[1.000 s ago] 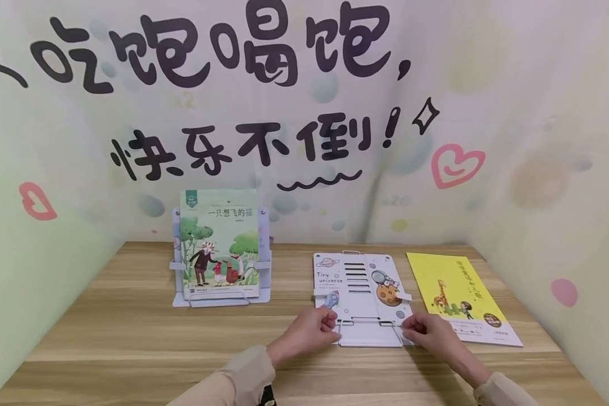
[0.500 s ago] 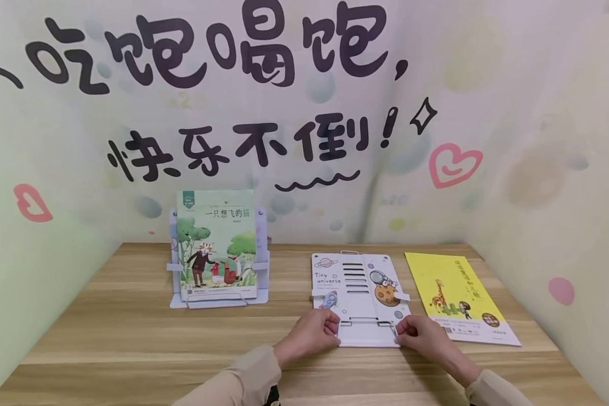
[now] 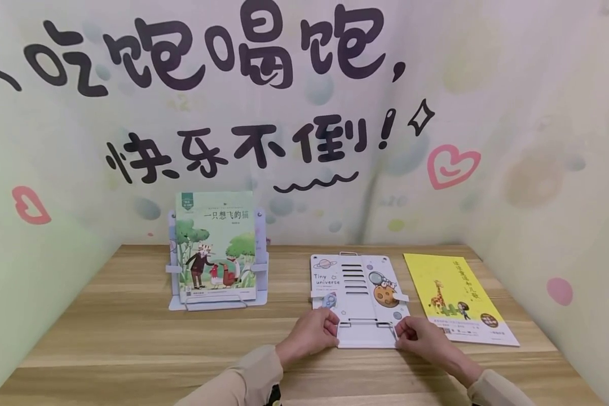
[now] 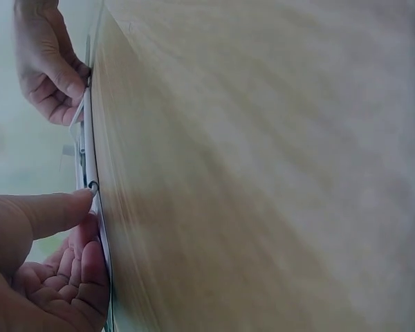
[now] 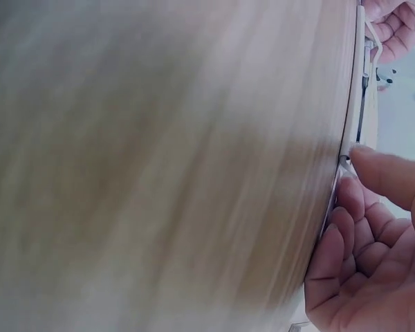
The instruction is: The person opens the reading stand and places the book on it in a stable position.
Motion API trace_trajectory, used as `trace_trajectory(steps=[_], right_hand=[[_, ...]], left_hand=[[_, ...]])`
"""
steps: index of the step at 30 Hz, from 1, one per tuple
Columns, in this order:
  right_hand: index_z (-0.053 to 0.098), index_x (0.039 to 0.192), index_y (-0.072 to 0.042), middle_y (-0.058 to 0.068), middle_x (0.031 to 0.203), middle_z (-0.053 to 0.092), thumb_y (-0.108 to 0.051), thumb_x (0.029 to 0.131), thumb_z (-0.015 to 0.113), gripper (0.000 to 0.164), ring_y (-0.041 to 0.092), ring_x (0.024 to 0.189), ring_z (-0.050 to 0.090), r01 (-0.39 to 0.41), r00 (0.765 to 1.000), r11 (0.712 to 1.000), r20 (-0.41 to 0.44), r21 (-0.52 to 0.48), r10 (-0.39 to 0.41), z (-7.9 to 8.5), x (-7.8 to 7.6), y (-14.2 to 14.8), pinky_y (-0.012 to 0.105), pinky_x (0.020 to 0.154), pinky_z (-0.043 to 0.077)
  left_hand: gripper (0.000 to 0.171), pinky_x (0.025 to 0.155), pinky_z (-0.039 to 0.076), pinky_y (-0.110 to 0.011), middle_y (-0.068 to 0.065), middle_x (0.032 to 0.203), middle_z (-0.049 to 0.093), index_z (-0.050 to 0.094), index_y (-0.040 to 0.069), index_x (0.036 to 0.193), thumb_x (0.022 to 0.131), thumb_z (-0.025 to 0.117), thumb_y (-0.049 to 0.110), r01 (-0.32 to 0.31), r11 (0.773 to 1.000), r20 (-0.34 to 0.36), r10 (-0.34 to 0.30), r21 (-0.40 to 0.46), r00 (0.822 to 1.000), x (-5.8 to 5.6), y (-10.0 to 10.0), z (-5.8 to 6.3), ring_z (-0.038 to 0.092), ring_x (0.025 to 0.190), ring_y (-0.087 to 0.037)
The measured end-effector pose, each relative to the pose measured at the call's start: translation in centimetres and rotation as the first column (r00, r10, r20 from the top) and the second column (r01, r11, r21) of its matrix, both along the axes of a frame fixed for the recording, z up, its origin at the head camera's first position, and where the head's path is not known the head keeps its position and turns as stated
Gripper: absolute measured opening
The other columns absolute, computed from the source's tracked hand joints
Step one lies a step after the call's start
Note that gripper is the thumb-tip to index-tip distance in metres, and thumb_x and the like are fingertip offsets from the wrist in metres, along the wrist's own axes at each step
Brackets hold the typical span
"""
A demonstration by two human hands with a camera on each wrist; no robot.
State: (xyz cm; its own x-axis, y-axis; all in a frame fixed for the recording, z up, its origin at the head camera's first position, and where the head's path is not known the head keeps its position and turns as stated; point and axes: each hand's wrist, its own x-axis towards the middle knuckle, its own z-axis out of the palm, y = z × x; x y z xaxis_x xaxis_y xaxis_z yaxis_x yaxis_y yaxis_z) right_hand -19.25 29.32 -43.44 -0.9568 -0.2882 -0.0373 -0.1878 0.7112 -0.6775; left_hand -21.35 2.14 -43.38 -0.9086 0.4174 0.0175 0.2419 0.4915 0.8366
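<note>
A white book stand [image 3: 357, 307] with a "Tiny universe" space print lies flat on the table in the head view. My left hand [image 3: 313, 332] pinches its lower left corner between thumb and fingers. At the lower right corner, my right hand [image 3: 426, 336] does the same, with the fingertips at the end of the wire page holder. In the left wrist view the left thumb [image 4: 66, 209] presses near a small wire loop at the stand's edge. The right wrist view has the right thumb [image 5: 384, 173] at a matching loop. The fingers hide parts of both lower corners.
A green picture book [image 3: 218, 248] stands propped on a second stand [image 3: 261, 285] at the back left. Right of the flat stand lies a yellow book [image 3: 459, 293]. Behind the wooden table [image 3: 132, 349] hangs a printed cloth [image 3: 304, 197].
My right hand has shifted slightly inward, closer to the stand's corner and wire holder. The left hand keeps its place at the left corner. The head view has drifted slightly.
</note>
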Motion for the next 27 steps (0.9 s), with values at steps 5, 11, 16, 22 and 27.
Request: trace_trajectory(steps=[5,11,16,22,27], right_hand=[[0.059,0.089,-0.003,0.0,0.076,0.058,-0.007,0.08,0.074,0.018,-0.004,0.065,0.046,-0.041,0.999,0.999,0.007,-0.017,0.041,-0.1,0.04,0.18,0.017,0.058,0.041],[0.057,0.086,-0.005,-0.003,0.074,0.055,-0.008,0.08,0.074,0.019,-0.004,0.065,0.044,-0.055,0.998,0.998,-0.034,0.01,0.055,-0.09,0.19,0.16,0.017,0.057,0.039],[0.055,0.084,-0.009,-0.005,0.072,0.052,-0.011,0.079,0.075,0.02,-0.004,0.063,0.042,-0.055,0.996,0.998,-0.071,0.032,0.057,-0.07,0.16,0.14,0.017,0.055,0.037],[0.053,0.081,-0.01,-0.007,0.07,0.048,-0.012,0.079,0.076,0.023,-0.004,0.063,0.039,-0.079,0.991,0.996,-0.103,0.029,0.082,-0.21,-0.07,0.31,0.017,0.053,0.034],[0.052,0.08,-0.009,-0.006,0.071,0.047,-0.011,0.079,0.076,0.024,-0.003,0.063,0.04,-0.084,0.994,0.996,-0.067,0.017,0.085,-0.15,-0.21,0.48,0.017,0.053,0.034]], left_hand=[[0.029,0.063,0.046,-0.018,-0.004,0.076,0.067,0.064,-0.001,0.094,0.07,0.079,-0.003,-0.019,1.0,0.025,0.019,0.003,1.0,0.11,0.01,0.01,0.058,0.065,-0.007],[0.028,0.064,0.045,-0.019,-0.003,0.076,0.066,0.064,0.002,0.09,0.069,0.081,-0.002,-0.029,1.0,0.048,0.028,0.008,0.998,0.32,0.07,0.07,0.057,0.065,-0.007],[0.021,0.064,0.042,-0.019,-0.001,0.073,0.065,0.064,0.006,0.082,0.07,0.081,0.001,-0.01,1.0,-0.006,0.01,-0.005,1.0,0.37,0.0,0.0,0.053,0.063,-0.002],[0.023,0.078,0.045,-0.022,0.002,0.068,0.064,0.062,0.008,0.076,0.07,0.082,0.002,-0.006,1.0,-0.061,0.004,-0.022,0.998,0.39,-0.13,-0.03,0.05,0.062,0.0],[0.023,0.097,0.046,-0.028,0.004,0.066,0.062,0.061,0.009,0.074,0.069,0.083,0.004,0.001,0.999,-0.084,-0.005,-0.049,0.996,0.36,0.03,0.01,0.049,0.061,0.002]])
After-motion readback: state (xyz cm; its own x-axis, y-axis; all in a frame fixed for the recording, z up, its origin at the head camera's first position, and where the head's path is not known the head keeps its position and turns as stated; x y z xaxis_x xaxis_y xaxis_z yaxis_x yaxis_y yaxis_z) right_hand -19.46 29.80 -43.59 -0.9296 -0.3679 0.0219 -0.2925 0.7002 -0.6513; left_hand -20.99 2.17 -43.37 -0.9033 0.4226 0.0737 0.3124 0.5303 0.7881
